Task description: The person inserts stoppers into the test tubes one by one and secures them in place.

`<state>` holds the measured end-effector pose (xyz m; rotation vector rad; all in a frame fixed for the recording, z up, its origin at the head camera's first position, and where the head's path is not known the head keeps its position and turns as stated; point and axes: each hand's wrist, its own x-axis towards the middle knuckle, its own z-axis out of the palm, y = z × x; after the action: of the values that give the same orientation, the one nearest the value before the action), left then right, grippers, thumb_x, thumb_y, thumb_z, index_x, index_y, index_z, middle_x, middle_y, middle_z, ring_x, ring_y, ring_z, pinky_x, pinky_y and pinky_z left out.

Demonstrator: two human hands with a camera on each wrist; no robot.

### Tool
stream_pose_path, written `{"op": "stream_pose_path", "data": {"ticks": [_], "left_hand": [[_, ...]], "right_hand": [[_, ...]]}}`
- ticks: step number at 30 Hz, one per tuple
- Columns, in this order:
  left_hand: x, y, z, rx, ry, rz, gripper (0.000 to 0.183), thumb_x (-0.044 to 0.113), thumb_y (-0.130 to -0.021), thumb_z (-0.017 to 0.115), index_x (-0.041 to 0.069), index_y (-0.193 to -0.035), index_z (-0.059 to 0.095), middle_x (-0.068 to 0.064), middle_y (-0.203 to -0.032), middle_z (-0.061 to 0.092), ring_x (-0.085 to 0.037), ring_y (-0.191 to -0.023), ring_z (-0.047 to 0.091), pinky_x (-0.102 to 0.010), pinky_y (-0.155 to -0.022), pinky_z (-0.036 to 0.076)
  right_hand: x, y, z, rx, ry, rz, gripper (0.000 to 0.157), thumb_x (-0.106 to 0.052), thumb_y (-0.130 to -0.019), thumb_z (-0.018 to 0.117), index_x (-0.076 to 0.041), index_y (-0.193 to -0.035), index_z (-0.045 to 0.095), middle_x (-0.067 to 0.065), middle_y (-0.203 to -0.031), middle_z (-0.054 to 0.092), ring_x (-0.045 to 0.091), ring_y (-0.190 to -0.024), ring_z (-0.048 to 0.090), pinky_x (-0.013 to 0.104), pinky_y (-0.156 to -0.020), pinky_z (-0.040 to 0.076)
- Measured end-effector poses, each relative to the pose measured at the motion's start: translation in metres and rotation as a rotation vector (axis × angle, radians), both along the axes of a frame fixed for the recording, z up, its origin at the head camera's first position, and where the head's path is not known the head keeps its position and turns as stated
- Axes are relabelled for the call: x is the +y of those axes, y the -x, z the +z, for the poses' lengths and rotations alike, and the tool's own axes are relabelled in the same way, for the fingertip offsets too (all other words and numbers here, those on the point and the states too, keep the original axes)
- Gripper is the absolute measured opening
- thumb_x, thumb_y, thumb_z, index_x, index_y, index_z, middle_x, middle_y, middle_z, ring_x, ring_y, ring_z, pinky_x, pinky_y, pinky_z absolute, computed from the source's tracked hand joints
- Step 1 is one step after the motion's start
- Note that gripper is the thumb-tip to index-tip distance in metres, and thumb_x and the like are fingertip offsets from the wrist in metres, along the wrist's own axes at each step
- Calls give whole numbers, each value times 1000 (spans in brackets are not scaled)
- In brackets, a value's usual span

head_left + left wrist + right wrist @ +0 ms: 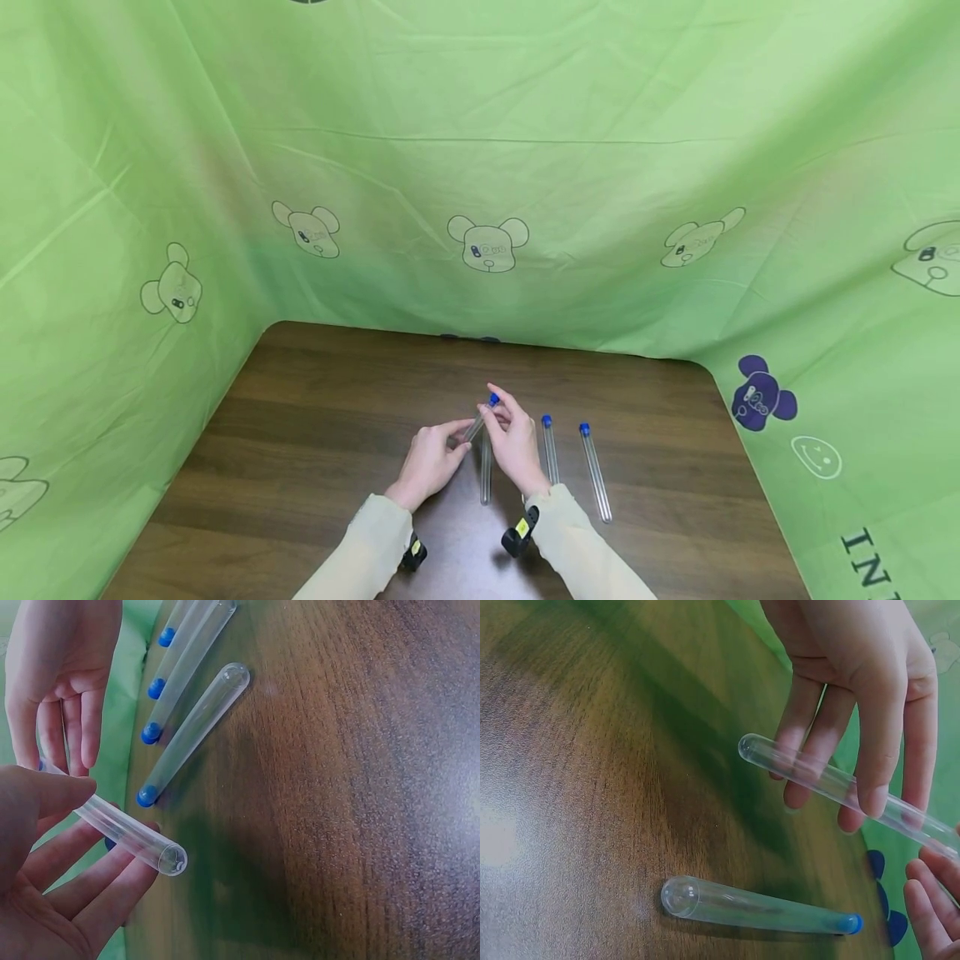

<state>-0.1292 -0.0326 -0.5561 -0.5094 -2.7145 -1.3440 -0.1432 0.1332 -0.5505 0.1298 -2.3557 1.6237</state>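
A clear test tube (pixel 131 832) with a blue cap (pixel 494 399) is held aslant above the table between both hands. My left hand (pixel 429 460) pinches its body between thumb and fingers, and the rounded end sticks out past them in the left wrist view. At the capped end is my right hand (pixel 517 440), its thumb and fingers gripping the tube close to the cap. Below the hands, another capped test tube (pixel 486 467) lies on the table. Two more, a test tube (pixel 551 450) partly covered by the right forearm and a test tube (pixel 596 475), lie to the right.
The dark wooden table (pixel 300 400) has rounded far corners. Green cloth (pixel 487 167) printed with bear heads hangs behind it and along both sides. The tubes on the table lie roughly side by side, caps toward the far edge.
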Motion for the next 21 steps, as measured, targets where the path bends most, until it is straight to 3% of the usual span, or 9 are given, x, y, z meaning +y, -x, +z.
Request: {"op": "stream_pose_path", "data": {"ticks": [13,21], "left_hand": [[0,0,0,-15,0,-26,34,9,-90,76,9,-125,72,-3,-92,76,3,-63,63,-22,-59,51],[-4,-3,-4,-42,-4,-37,34,8,-90,76,8,-124,72,-1,-87,75,3,-61,62,-22,-58,51]], "right_hand": [[3,1,1,-62,2,-20,41,-16,-98,70,-14,-138,63,5,-96,76,21,-91,73,36,-84,57],[5,4,6,-35,36,-19,41,-14,-99,70,-15,-139,62,8,-95,75,20,-87,72,32,-80,57]]}}
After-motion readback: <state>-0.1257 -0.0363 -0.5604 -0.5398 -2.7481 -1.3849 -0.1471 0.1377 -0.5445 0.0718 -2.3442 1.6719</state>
